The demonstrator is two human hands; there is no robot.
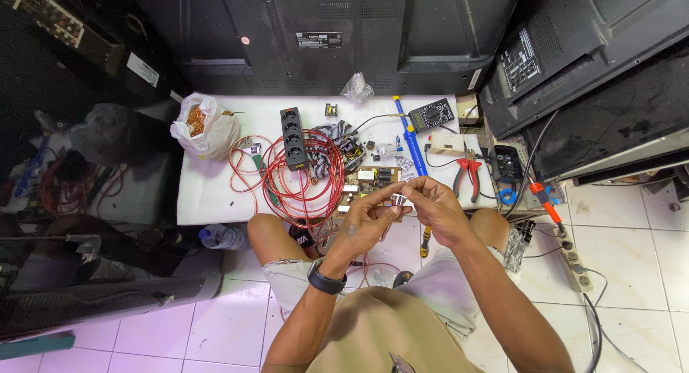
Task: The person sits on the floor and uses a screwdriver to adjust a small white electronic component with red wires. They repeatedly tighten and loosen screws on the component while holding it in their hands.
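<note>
Flat-screen televisions (pixel 337 35) stand with their dark backs to the camera along the far side and right of the scene, ringing a low white table (pixel 208 201) so that everything on it lies within a seated person's reach. The person sits on the tiled floor (pixel 631 222) with bare knees drawn up against the table's near edge.

A coil of red wire (pixel 301 179) sprawls across the table's middle, with a black power strip (pixel 292 137) lying on top of it, sockets up. At the far left corner a white plastic bag (pixel 204 129) sags open on what looks like copper scrap. A circuit board (pixel 373 180) lies flat just beyond the hands. To the right sit a multimeter (pixel 430 114), screen up, a blue-handled soldering iron (pixel 410 140) lying lengthwise, and red-handled pliers (pixel 468 175) near the edge, tools apparently kept to the right-hand side. An orange-handled screwdriver (pixel 547 204) rests on clutter off the table's right end.

Both hands are raised together over the near edge of the table, close to the eyes as if for fine work. The left hand (pixel 366 222), a dark watch on its wrist, curls its fingers closed around a small silvery part (pixel 399 198), pinching it at the fingertips. The right hand (pixel 434 204) meets it from the right, thumb and forefinger drawn in on the same part, remaining fingers loosely bent.
</note>
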